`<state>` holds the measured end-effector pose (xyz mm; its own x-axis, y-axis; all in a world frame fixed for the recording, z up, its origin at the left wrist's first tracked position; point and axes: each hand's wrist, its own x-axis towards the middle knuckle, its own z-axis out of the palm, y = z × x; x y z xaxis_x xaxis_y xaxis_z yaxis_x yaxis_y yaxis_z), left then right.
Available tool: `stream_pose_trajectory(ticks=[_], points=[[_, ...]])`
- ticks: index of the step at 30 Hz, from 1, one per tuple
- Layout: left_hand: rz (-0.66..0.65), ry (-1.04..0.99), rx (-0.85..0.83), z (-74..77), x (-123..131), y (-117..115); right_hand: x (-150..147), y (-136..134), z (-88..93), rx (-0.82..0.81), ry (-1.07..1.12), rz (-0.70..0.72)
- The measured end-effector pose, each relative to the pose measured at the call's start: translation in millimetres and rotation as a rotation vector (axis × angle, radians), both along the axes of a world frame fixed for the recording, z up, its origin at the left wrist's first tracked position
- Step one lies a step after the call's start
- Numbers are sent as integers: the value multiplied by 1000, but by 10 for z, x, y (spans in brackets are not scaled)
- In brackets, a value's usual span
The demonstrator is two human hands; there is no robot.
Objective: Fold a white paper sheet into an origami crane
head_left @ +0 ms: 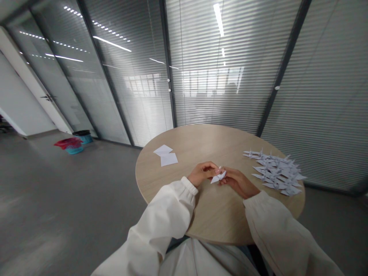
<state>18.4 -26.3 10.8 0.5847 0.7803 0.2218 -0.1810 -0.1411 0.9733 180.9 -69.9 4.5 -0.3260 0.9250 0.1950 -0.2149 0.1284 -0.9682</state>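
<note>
A small folded white paper crane (219, 177) is held between my two hands, above the middle of the round wooden table (207, 140). My left hand (203, 173) pinches it from the left, thumb and fingers pressed together on the paper. On its other side, my right hand (237, 181) grips it with the fingertips. Parts of the crane are covered by my fingers. Many finished-looking white paper cranes (277, 170) lie grouped at the table's right side. Two white paper squares (169, 159) lie at the left, one partly touching the other.
Beyond the table stands a glass partition with blinds (212, 103). A bin with a red liner (71, 145) and another with a black liner (83, 136) stand on the grey floor at the left, near a white door (37, 84).
</note>
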Motion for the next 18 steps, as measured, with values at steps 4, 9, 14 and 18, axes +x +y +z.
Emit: stream_pose_trajectory(ticks=[4, 9, 14, 18], points=[[110, 20, -61, -33, -6, 59, 31, 25, -9, 157, -99, -262], [165, 59, -81, -74, -6, 103, 31, -21, 71, 242, -246, -337], [143, 91, -69, -69, -8, 92, 31, -25, 90, 255, -295, -372], [150, 87, -65, -56, -10, 83, 39, -4, 62, 282, -296, -359]])
